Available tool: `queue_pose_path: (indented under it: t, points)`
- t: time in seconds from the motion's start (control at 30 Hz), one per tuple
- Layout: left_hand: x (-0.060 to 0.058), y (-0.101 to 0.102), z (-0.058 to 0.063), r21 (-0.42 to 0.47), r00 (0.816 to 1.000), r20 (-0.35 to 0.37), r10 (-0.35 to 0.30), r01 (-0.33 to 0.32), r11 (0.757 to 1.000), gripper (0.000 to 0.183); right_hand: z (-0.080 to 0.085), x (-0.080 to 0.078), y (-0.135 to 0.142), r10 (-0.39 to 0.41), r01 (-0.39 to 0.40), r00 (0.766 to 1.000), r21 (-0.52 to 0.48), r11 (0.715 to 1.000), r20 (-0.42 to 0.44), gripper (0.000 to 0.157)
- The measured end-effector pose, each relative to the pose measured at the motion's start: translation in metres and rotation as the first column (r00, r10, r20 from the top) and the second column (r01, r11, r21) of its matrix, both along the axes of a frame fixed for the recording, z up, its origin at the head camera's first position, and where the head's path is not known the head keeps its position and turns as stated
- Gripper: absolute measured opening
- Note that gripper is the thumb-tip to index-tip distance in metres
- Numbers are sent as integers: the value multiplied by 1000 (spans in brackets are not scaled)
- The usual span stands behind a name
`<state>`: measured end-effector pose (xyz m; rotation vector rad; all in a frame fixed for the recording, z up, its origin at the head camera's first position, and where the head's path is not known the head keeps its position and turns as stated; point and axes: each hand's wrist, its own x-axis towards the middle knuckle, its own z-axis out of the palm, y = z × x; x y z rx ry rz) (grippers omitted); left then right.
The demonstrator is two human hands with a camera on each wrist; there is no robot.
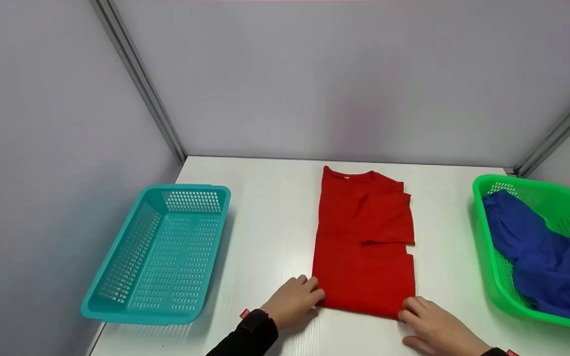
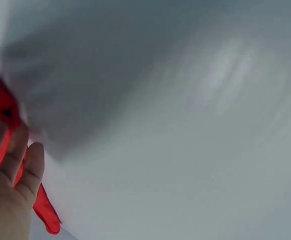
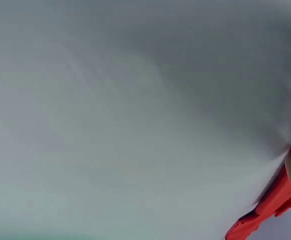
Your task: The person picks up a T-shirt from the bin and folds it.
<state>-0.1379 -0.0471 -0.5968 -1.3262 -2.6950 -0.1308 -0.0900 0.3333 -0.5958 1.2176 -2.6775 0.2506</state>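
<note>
A red T-shirt [image 1: 364,277] lies folded on the white table, its neckline at the far end and one short sleeve laid across it. My left hand [image 1: 295,299] holds its near left corner with bent fingers. In the left wrist view, red cloth shows between the thumb and fingers [image 2: 33,170] of that hand. At the near right corner, fingertips of my right hand [image 1: 436,324] touch the cloth, while the thumb lies apart below the hem. Only a finger edge and some red cloth [image 3: 275,200] appear in the right wrist view.
On the left stands a teal perforated basket [image 1: 206,277] with nothing in it. A bright green basket [image 1: 488,267] on the right contains crumpled blue cloth [image 1: 547,257]. Grey panels [image 1: 285,89] rise behind the table and on both sides.
</note>
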Motion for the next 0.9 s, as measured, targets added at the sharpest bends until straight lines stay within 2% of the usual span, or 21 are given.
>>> queue_pose_path:
  t: [0.07,0.17,0.23,0.3,0.37,0.47,0.57,0.63,0.73,0.8,0.9]
  points:
    - [2,1,-5,-26,991,-130,-13,10,1000,13,-5,2,3,14,-13,999,34,999,-46,36]
    - [2,4,-9,-79,961,-277,-26,5,997,8,-8,2,4,-27,35,995,88,996,-95,38]
    - [2,5,-10,-101,947,-318,-31,-2,995,8,-8,2,3,-57,71,992,120,990,-115,39]
    - [1,6,-7,-104,945,-327,-29,-5,995,8,-7,2,1,-83,99,989,125,987,-126,39]
    - [2,4,-3,-72,955,-297,-13,-9,997,10,-5,1,-1,-119,133,981,84,988,-152,35]
    - [6,-1,6,39,976,-215,33,-25,999,12,2,-1,-5,-205,200,967,-50,979,-152,34]
    - [13,-7,18,188,992,-110,68,-46,981,16,14,-5,-11,-299,275,949,-193,942,-105,36]
    - [19,-14,26,264,996,-56,75,-57,963,19,23,-7,-17,-330,307,943,-255,917,-52,38]
    - [27,-25,39,352,997,47,55,-68,933,22,37,-11,-26,-306,293,952,-334,896,13,36]
    - [30,-33,47,399,993,115,24,-68,914,23,45,-13,-29,-254,263,964,-405,876,77,35]
    - [32,-43,62,480,978,204,-35,-69,875,24,58,-13,-31,-156,225,972,-515,827,175,37]
